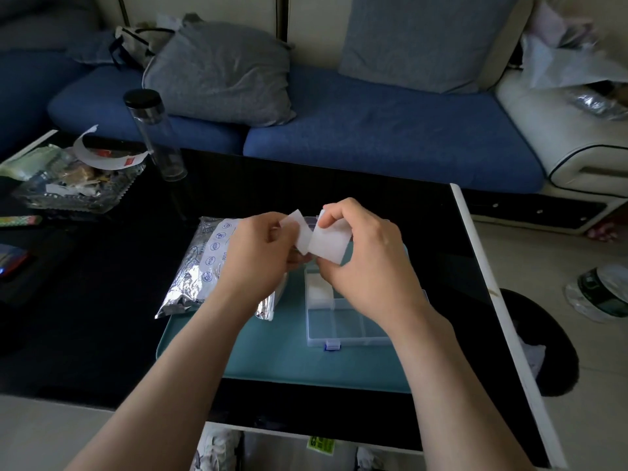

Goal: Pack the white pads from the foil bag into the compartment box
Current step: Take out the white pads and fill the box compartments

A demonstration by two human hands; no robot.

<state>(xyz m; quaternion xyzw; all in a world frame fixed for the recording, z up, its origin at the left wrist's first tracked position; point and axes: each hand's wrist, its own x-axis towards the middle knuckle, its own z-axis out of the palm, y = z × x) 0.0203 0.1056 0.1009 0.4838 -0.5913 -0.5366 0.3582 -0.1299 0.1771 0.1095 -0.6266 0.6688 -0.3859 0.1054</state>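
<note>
The left hand's [261, 253] fingers [287, 229] pinch one white pad [300, 234] by its edge, and the right hand [360, 263] grips a thicker stack of pads [328, 244]; the two touch above the box [343, 321]. A pad [317, 294] already lies in the box's far-left compartment; the near ones look bare. The box sits on a teal tray [272, 355], the foil bag [200, 266] just left of it, partly on the black tabletop [102, 317].

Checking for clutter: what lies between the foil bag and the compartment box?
In the head view, only bare teal mat between the foil bag and the compartment box; the left hand hovers above.
</note>
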